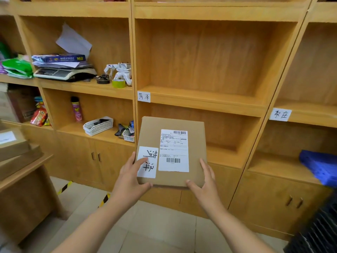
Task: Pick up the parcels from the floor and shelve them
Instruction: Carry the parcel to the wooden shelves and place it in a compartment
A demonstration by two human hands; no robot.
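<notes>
A flat brown cardboard parcel (196, 143) with a white shipping label and a handwritten white tag is held level in front of the wooden shelf unit (200, 105). My left hand (130, 177) grips its near left corner, thumb on the tag. Its near right corner sits in my right hand (206, 181). The parcel hovers before the lower middle compartment (228, 132), below a shelf edge carrying a handwritten paper tag (143, 96). The middle compartment above it holds nothing.
The left compartments hold a scale with stacked papers (62, 68), tape rolls, a spray can (77, 109) and white baskets (98, 126). A blue object (321, 167) lies in the right compartment. Boxes rest on a wooden table (21, 172) at left. A black ribbed thing (317, 232) stands low right.
</notes>
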